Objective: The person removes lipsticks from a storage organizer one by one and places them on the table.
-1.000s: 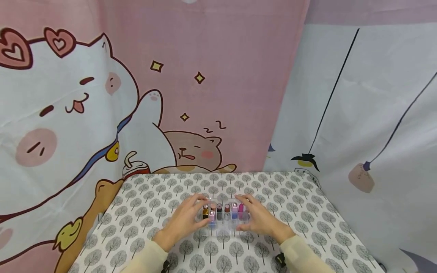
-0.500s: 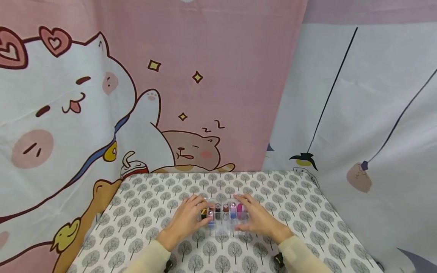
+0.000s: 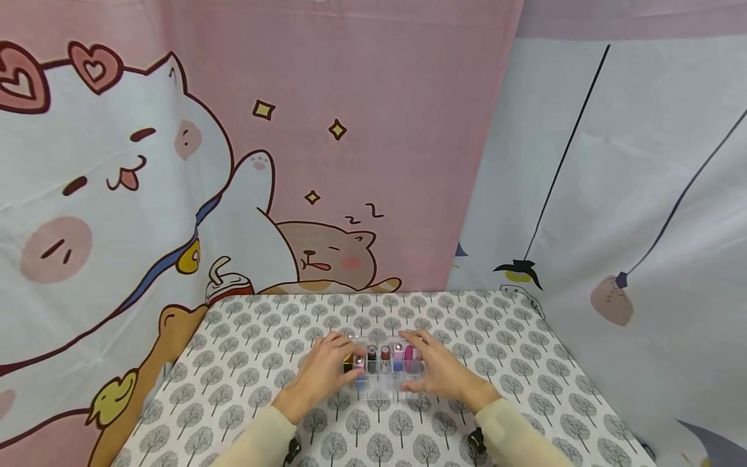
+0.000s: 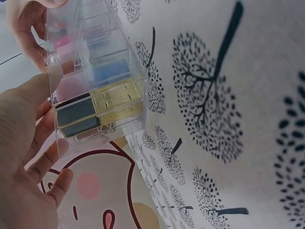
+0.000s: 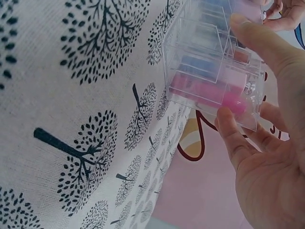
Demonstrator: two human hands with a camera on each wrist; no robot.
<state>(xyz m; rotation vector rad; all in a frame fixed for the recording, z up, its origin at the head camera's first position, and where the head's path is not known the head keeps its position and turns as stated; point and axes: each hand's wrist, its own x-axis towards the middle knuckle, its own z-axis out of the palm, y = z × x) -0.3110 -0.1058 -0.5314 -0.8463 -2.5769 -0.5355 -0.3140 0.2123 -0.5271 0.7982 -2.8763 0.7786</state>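
Observation:
A clear plastic lipstick organizer (image 3: 380,389) stands on the cloth, with several lipsticks in its back row. My left hand (image 3: 323,368) grips its left end, thumb at the front and fingers around the back. Opposite it, my right hand (image 3: 441,371) holds the right end the same way. A black-and-gold lipstick (image 4: 78,114) fills the slot at the left end. Beside it is a pink-and-blue lipstick (image 4: 109,71). At the right end stands a bright pink lipstick (image 5: 202,90). Dark (image 3: 371,355) and red-brown (image 3: 385,357) lipsticks sit between. The front slots look see-through.
A white cloth with grey tree prints (image 3: 379,447) covers the table. Behind it hangs a pink curtain (image 3: 408,162) with cartoon animals, and a pale curtain (image 3: 659,194) hangs on the right. Dark wrist straps show under both sleeves.
Both hands keep their hold on the organizer, which stays in place. The left fingers cover a little more of the black-and-gold lipstick, and the head view has shifted slightly.

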